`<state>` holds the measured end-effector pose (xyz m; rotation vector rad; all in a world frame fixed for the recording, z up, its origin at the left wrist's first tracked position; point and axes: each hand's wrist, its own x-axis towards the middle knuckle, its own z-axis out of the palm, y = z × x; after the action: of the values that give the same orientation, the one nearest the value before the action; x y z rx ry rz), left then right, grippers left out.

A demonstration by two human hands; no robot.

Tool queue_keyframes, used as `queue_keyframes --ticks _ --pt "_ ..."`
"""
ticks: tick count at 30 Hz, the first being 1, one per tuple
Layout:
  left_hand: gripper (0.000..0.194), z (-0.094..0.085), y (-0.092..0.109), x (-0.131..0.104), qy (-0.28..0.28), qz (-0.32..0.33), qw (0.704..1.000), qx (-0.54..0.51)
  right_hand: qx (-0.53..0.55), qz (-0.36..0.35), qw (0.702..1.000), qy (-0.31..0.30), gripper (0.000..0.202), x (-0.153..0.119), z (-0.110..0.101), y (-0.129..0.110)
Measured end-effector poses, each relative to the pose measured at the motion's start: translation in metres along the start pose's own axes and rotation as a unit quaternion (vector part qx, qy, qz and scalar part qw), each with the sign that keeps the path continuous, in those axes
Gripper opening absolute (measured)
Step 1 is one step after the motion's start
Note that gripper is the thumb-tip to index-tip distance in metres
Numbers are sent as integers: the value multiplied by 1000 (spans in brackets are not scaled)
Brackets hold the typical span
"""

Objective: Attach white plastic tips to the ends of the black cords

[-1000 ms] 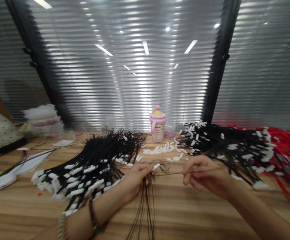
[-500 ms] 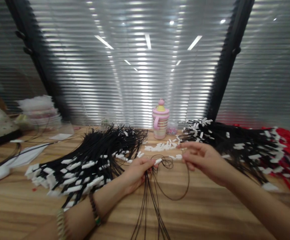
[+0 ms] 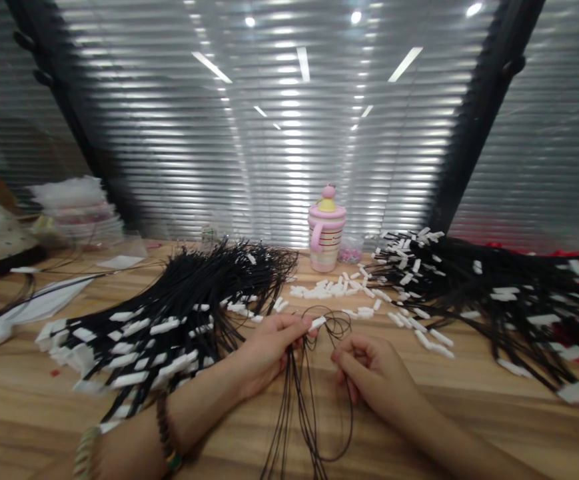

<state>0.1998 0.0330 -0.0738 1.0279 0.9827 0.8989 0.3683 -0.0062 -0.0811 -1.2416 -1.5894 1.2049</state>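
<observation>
My left hand pinches several thin black cords together with a small white tag at its fingertips. The cords hang down over the table's near side, and a few loops curl out beyond the tag. To the right, my right hand is closed in a pinch on one of these thin cords, which bows down in a loop below it. Just past both hands, loose white tags lie scattered on the wooden table.
A bundle of black cords with white tags lies at left, another bundle at right beside red cords. A pink lidded cup and a small tub of beads stand at the back. Stacked plastic containers sit far left.
My right hand has moved down and nearer to my left hand, drawing the cord into a lower, narrower loop. My left hand keeps its pinch. The camera view has shifted slightly.
</observation>
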Motion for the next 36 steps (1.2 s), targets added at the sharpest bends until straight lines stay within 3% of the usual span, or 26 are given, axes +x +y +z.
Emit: queue_keyframes --ticks 5,25,29,33,36 --pt "32 1 0 -2 5 -3 1000 3 -10 -23 1000 -8 18 -1 1 2" --pt "34 1 -2 -2 -3 8 999 32 -26 -9 1000 -1 20 -1 1 0" --pt "35 1 -2 -3 -16 34 996 77 -130 -93 986 51 20 -4 0 -1" --pt "38 1 0 -6 -48 43 989 135 -221 -231 940 119 18 -6 -1 -1" --pt "36 0 1 -6 -68 31 988 135 -222 -289 924 116 16 -7 -1 -2"
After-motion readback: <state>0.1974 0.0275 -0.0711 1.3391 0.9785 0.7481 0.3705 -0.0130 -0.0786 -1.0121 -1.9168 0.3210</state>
